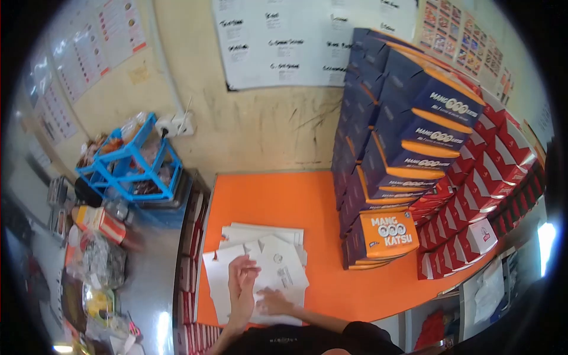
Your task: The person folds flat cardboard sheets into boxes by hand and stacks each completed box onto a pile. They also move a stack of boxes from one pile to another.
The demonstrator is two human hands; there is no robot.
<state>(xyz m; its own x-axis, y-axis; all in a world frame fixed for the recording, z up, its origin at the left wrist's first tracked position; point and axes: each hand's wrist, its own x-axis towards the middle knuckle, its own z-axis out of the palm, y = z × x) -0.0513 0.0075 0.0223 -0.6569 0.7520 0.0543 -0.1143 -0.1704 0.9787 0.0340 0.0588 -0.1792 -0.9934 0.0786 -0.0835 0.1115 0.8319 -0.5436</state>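
Note:
A stack of flat white unfolded box blanks (269, 254) lies on the orange table (284, 198) in front of me. My left hand (241, 283) rests on the stack's left part with fingers stretched and pointing away from me. My right hand (273, 303) lies flat on the near edge of the top blank, fingers spread. Neither hand is closed around anything.
Stacked blue-and-orange "Mang Katsu" boxes (408, 148) and red-and-white boxes (485, 177) fill the table's right side up against the wall. A blue rack (133, 163) and cluttered items stand on a grey counter (151, 278) at left. Papers hang on the wall (284, 41).

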